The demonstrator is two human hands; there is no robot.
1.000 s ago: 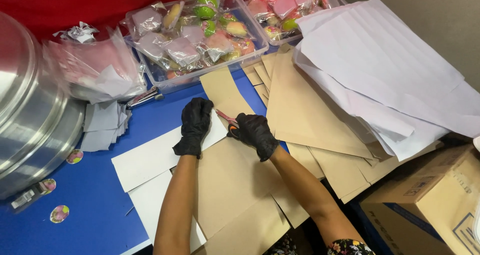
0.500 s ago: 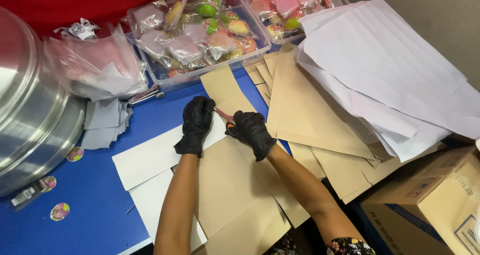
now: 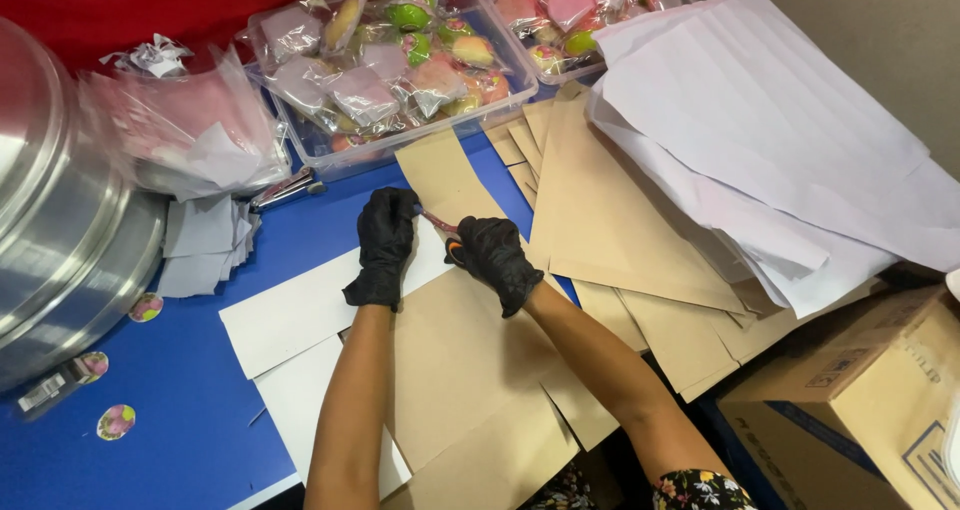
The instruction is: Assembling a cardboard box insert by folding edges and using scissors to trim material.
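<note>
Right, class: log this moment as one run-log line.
left hand: gloved, pressing brown paper strip | right hand: gloved, holding scissors, cutting strip | surface: blue table

Both bare forearms are extended forward, the black-gloved left hand (image 3: 382, 246) pressed flat, fingers down, while the black-gloved right hand (image 3: 496, 258) is curled closed beside it.
</note>
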